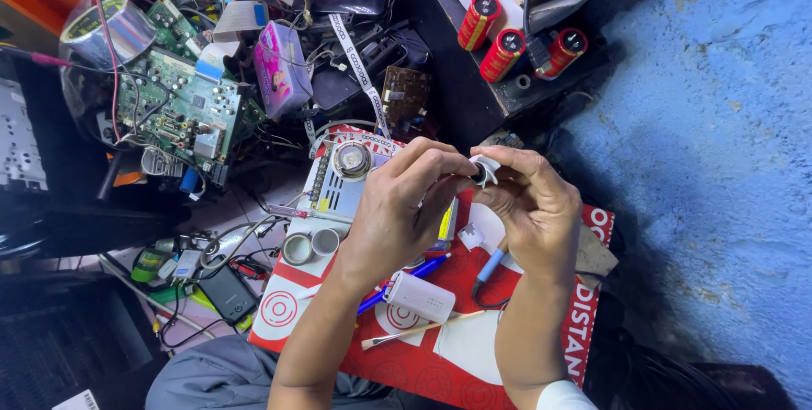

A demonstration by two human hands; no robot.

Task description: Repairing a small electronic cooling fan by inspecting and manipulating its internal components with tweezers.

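Both hands meet above the red printed sheet (507, 351), pinching one small white round part (485, 169) between them; the left hand (397, 207) clenches its fingers (440, 161) on the near side, the right hand (533, 207) grips the far side with fingertips, so the part sits raised, dark centre turned toward the eyes, likely for close inspection; below lie a silver metal box (338, 186), a white adapter (420, 297) and a blue pen (419, 273), within easy reach; green circuit boards (178, 106) and red capacitors (507, 42) crowd the table's far side, pushed away from the working patch.
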